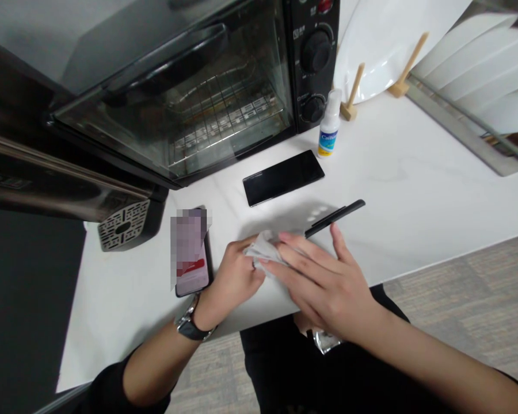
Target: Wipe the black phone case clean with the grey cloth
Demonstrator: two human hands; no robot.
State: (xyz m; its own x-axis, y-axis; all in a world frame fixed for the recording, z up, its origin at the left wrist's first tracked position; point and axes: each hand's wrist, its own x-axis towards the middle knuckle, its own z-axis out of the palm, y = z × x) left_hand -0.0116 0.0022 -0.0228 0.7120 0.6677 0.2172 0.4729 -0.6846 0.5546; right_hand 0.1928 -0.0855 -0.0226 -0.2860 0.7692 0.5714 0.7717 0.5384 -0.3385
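My left hand (233, 279) and my right hand (319, 276) meet over a small white cloth (263, 248) near the front edge of the white table (414, 190). The left hand's fingers pinch the cloth. The right hand holds a thin black phone (334, 217) edge-on, with its fingers spread flat against the cloth. A second black phone (282, 177) lies face up further back, apart from both hands. A small white spray bottle (329, 123) stands upright behind it.
A black toaster oven (176, 98) fills the back left. A lit phone (192, 253) lies left of my left wrist. A white plate (384, 40) leans in a wooden rack (351, 95) at the back right, beside a window frame (466, 138).
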